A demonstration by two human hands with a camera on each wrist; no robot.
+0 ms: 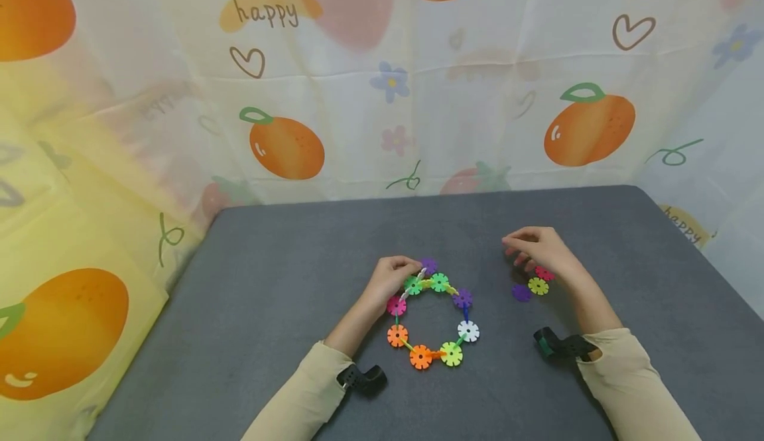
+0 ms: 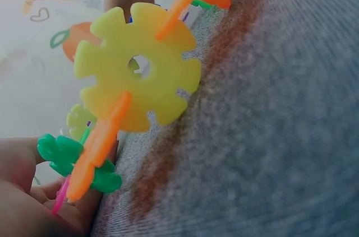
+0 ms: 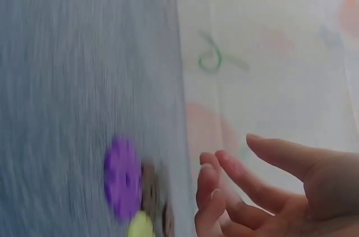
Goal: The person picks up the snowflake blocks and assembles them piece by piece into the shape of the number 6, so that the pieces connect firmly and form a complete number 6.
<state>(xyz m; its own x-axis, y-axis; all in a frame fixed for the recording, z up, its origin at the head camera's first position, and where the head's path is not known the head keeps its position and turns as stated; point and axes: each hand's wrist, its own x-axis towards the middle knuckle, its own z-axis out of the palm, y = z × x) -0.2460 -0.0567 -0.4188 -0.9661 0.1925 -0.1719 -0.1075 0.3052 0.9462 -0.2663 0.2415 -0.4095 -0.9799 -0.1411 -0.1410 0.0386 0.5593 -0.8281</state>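
Observation:
A ring of notched plastic snowflake discs (image 1: 420,357), in orange, green, white, purple, pink and yellow, lies on the table in the head view. My left hand (image 1: 392,280) grips it at the upper left, fingertips at a white disc and a purple disc (image 1: 428,266). In the left wrist view a yellow disc (image 2: 168,80) of the ring is close up, with fingers behind a green disc (image 2: 106,178). My right hand (image 1: 542,247) hovers with loosely bent fingers and nothing held, above loose discs: purple (image 1: 522,293), yellow (image 1: 538,286) and pink (image 1: 544,273).
The grey table (image 1: 286,249) reaches back to a cloth (image 1: 352,123) printed with oranges, and the cloth also hangs at both sides. A black wrist strap (image 1: 362,380) sits on the left sleeve and another strap (image 1: 561,345) on the right.

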